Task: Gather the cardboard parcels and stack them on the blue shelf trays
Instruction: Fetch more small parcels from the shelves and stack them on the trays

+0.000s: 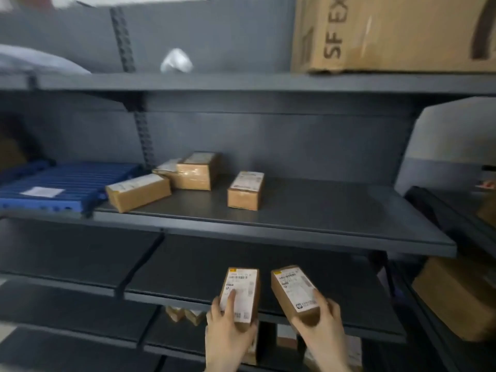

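My left hand [226, 336] grips a small labelled cardboard parcel [239, 287], held upright over the lower grey shelf. My right hand [320, 327] grips a second small labelled parcel [292, 288], tilted to the left. On the middle shelf lie more parcels: one long parcel [138, 191] beside the blue shelf tray [67, 181], a stacked pair of parcels [197, 170] behind it, and a single parcel [245, 190] further right. The blue tray holds only a white label.
A big SF Express carton [389, 33] and a crumpled white bag [177, 61] sit on the top shelf. Grey shelf boards [322, 218] run left to right. More cartons [453, 296] stand at the right, and small boxes [185, 314] show under the lower shelf.
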Available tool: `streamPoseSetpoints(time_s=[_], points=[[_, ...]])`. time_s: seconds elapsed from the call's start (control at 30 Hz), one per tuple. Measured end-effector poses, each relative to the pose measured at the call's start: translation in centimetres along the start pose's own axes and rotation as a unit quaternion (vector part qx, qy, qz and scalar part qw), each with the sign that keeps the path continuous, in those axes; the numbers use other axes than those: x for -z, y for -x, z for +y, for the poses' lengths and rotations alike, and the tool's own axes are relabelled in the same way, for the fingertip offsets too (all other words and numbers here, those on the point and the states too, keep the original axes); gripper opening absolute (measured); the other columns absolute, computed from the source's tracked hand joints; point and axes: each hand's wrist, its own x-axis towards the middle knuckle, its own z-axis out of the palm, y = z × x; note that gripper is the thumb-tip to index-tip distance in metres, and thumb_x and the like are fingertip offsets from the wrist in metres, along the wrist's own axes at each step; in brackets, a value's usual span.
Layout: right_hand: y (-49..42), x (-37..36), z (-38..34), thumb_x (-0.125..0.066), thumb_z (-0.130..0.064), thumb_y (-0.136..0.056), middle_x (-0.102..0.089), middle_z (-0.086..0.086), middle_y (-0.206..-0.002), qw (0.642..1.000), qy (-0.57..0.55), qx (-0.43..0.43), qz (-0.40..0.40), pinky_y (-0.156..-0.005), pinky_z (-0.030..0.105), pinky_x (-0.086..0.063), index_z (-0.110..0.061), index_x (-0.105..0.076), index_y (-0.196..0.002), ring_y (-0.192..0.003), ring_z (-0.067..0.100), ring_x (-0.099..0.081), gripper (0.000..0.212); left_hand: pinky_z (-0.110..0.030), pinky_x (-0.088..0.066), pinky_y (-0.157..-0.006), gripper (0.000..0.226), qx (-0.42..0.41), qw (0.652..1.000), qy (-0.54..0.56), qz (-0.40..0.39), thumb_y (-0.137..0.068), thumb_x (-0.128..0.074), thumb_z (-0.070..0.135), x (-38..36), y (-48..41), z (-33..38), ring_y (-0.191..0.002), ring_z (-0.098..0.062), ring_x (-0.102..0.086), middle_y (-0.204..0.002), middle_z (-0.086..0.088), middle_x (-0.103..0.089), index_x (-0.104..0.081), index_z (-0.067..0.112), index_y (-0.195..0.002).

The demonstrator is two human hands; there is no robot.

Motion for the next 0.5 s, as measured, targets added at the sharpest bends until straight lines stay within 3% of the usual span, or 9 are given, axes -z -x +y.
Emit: streamPoseSetpoints(time_s=[0.23,0.5], points=[[9.4,-5.4,-10.4,-0.081,-0.037,-0.067,-0.039,0.008,-0.139,0.996,-0.034,0.078,-0.037,-0.092,0.036,-0.047,-0.024,-0.045,-0.136,-0.120,0.026,-0.051,0.079,-0.031,-0.033,-0.108,0.086,0.048,0.993,-0.004,0.105,-0.076,-0.053,0.061,12.5,6.3,-9.8,-0.134,-0.025,-0.029,-0.155,0.001,-0.020,-0.014,0.034,-0.148],[16.3,-10.7,-25.3,-0.074,-0.048,-0.072,-0.034,-0.001,-0.144,0.971,-0.090,0.196,-0.105,-0.088,0.033,-0.054,-0.029,-0.038,-0.140,-0.120,0.019,-0.050,0.080,-0.032,-0.039,-0.104,0.083,0.058,0.968,-0.032,0.240,-0.080,-0.055,0.057,28.7,11.0,-17.4,-0.134,-0.022,-0.030,-0.155,0.001,-0.021,-0.016,0.030,-0.149]])
